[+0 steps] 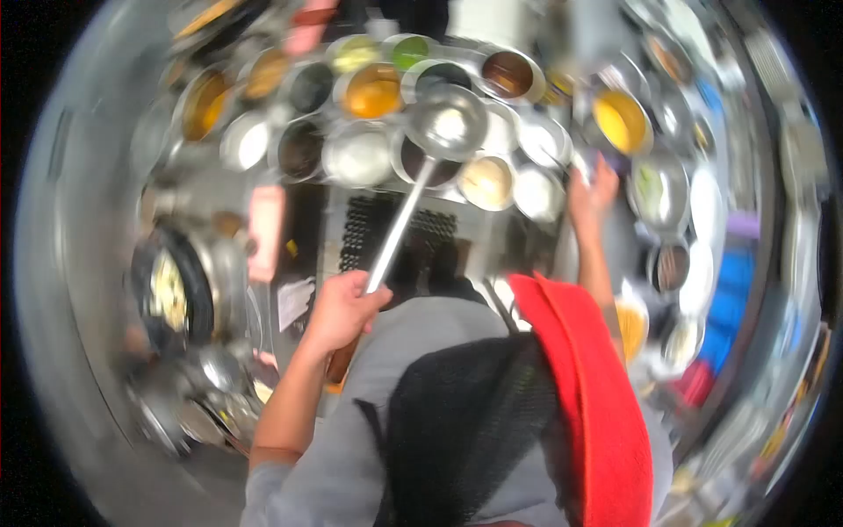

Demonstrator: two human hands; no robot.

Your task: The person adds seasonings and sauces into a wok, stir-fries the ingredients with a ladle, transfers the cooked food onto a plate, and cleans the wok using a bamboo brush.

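Observation:
My left hand [342, 312] is wrapped round the handle of a steel ladle [398, 224]. The ladle's round bowl [448, 121] hangs over the rows of containers, with a small whitish patch inside it that I cannot make out. Off to the right, my right hand [594, 189] reaches forward beside a metal bowl of yellow liquid [621, 121] and a bowl with something pale green [654, 189]. Its fingers are smeared by motion, and whatever lies between them is unclear. A red cloth [584, 378] hangs down my front over a black apron [465, 422].
Round containers of orange [372, 90], green [409, 53], dark brown [507, 74] and white [537, 193] contents crowd the counter ahead. On the left are a pink box [265, 233] and a black pan [180, 285] holding pale food. Stacked white plates [700, 255] line the right.

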